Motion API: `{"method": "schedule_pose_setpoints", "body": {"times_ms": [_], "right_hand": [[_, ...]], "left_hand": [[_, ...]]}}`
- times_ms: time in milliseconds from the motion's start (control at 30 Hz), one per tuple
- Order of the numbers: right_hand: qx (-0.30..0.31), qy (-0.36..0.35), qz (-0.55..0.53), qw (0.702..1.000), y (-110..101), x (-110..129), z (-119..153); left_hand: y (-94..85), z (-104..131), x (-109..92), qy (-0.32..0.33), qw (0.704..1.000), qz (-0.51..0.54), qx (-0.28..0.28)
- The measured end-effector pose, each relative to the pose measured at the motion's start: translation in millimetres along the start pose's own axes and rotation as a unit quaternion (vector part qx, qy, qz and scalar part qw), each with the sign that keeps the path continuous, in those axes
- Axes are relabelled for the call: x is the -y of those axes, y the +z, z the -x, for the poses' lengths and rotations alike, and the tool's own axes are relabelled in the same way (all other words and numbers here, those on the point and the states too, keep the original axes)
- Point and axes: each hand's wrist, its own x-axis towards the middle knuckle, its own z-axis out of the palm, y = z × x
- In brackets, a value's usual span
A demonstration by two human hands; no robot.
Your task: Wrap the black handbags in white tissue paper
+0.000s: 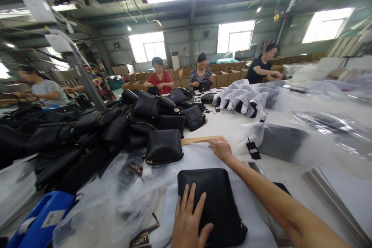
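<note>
Left hand (190, 217) lies palm down on the near left part of a black bag (219, 197), fingers spread, thumb apart. Bag is flat on a white sheet (200, 157) over the tabletop (223, 119), in front of the wearer; gold-coloured metal shows at its lower right corner.

Right hand (221, 149) reaches farther out, fingers bent, tips at the right end of a tan strip (196, 140) along the sheet's far edge. Cannot tell whether they pinch strip or sheet.

Just beyond the bag, to the left: a second, cushion-shaped black bag (164, 145), in front of a broad heap of black bags (95, 131) spreading left. Clear plastic (116, 197) lies crumpled near the left hand, a dark tag (134, 169) with gold lettering on it. Blue container (48, 215) at lower left.

Right side: black hang tag (254, 150) beside a plastic-covered grey piece (285, 139); stacked sheets (334, 197) nearer the wearer. Farther off, a row of white-wrapped items (242, 95).

Across the tabletop, a person in red (159, 79), one in a patterned top (201, 74), one in a dark shirt (260, 69); cardboard boxes (226, 78) behind.
</note>
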Motion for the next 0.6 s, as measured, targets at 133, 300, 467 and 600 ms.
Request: {"method": "schedule_pose_setpoints", "body": {"times_ms": [133,300,467,600], "right_hand": [[-0.014,-0.015,-0.002,1.0,2.0,-4.4,-4.1],[-0.002,-0.057,-0.006,0.998,-2.6,-2.8,-4.7],[0.036,-0.054,-0.011,0.998,-11.6,0.2,4.5],[0.067,-0.009,0.003,0.998,-3.6,-1.1,4.5]], "left_hand": [[5.0,0.4,3.7,0.005,1.0,-0.004,-0.008],[5.1,-0.2,3.2,0.0,1.0,0.004,-0.002],[-3.5,-0.7,-3.6,-0.015,1.0,0.013,0.011],[-7.5,-0.2,-6.0,-0.021,1.0,0.013,0.008]]}}
